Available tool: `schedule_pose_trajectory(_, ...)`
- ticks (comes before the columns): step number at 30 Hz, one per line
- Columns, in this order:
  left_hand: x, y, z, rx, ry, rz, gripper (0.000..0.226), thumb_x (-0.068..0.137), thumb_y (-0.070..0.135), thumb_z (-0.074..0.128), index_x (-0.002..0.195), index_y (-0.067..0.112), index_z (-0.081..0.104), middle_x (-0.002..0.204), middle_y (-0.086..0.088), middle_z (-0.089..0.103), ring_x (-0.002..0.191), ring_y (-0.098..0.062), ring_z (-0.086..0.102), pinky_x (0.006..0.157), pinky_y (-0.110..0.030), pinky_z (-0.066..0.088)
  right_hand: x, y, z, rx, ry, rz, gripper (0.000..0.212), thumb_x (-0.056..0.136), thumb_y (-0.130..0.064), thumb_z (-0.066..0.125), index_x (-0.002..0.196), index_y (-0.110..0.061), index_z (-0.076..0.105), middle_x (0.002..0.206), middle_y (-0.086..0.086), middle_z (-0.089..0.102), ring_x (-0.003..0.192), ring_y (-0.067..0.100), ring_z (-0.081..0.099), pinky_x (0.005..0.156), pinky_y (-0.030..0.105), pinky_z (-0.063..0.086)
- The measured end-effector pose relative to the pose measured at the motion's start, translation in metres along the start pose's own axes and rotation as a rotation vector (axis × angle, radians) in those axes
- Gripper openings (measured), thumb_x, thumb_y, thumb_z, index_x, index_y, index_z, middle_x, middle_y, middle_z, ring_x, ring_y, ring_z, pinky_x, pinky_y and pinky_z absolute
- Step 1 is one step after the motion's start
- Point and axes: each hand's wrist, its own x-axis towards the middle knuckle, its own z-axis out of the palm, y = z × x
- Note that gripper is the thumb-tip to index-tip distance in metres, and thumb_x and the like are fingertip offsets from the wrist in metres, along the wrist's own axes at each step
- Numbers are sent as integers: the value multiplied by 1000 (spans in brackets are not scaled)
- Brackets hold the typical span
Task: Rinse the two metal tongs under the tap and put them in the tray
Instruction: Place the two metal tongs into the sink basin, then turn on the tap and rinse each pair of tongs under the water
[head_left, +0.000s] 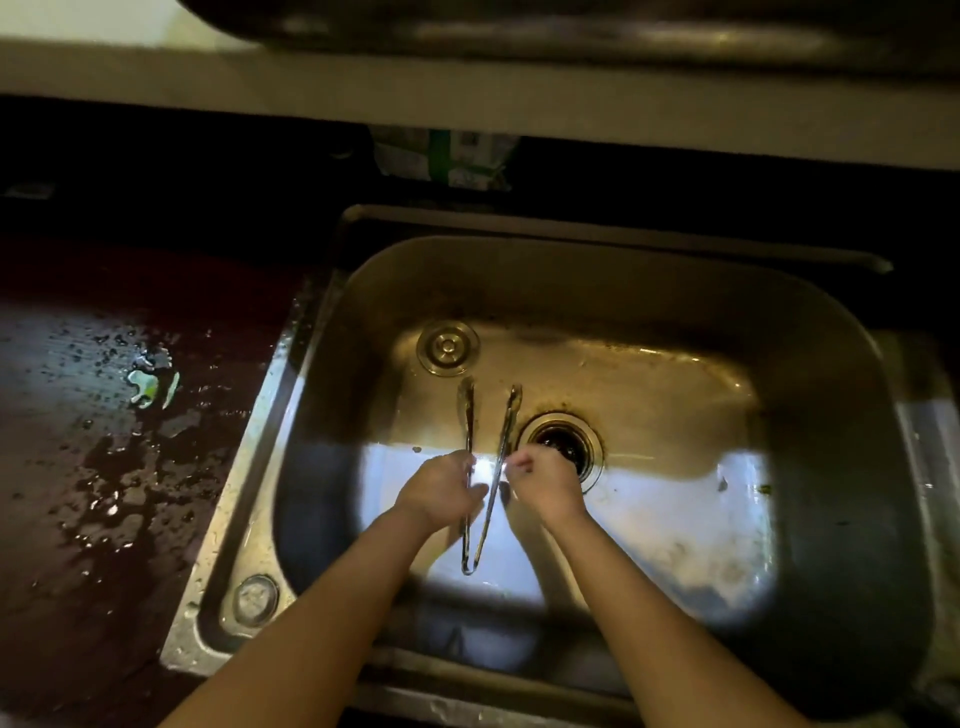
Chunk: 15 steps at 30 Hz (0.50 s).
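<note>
A pair of metal tongs (485, 478) is held over the basin of a stainless steel sink (841, 395), just left of the drain opening (563, 444). The tongs are spread in a narrow V: the joined end points toward the near wall of the sink, and the two tips point toward the far wall, where they end close to a loose round strainer plug (447, 347) lying on the sink floor. The left hand (441, 491) is closed on the left arm of the tongs, its grip clamped about the metal near the middle of its length. The right hand (543, 480) is closed on the right arm of the tongs at about the same height, its fingers curled together over the metal. The two hands are near each other but apart, with the gap of the V between them. Both forearms are stretched in from the near edge of the sink.

Only one pair of tongs can be made out; whether water is running over it cannot be told in the dim light. A bright patch of light is cast across the near half of the sink floor.

To the left of the sink, the dark tabletop (104, 467) is covered with puddles and drops of water, and a small pale scrap (153, 382) lies on it toward its far part. Behind the sink, under a pale ledge, a white and green packet (447, 158) is seen.
</note>
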Motion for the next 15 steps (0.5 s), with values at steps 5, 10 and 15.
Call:
schedule_pose_trajectory(5,-45,38,-5,261,-97,174,41,89,33,48,128,19,49,133,-7,55,119,-23,52,96,-34,42,-46,-7,-49,-79,29,-110,20,88,-12,52,96,-12,70,108,8,70,100,24,61,83,30,47)
schedule_pose_trajectory(10,-105,78,13,243,264,421,38,90,34,44,126,23,51,128,-2,59,113,-20,56,94,-33,44,-117,8,-98,-96,233,-181,25,90,-17,52,111,-17,64,120,3,64,108,18,56,86,19,37)
schedule_pose_trajectory(15,-140,92,67,216,249,609,44,92,39,39,133,25,43,140,2,49,129,-16,42,110,-36,28,-197,40,-134,-252,636,-278,27,80,-9,60,106,-10,67,115,12,66,110,31,58,98,44,44)
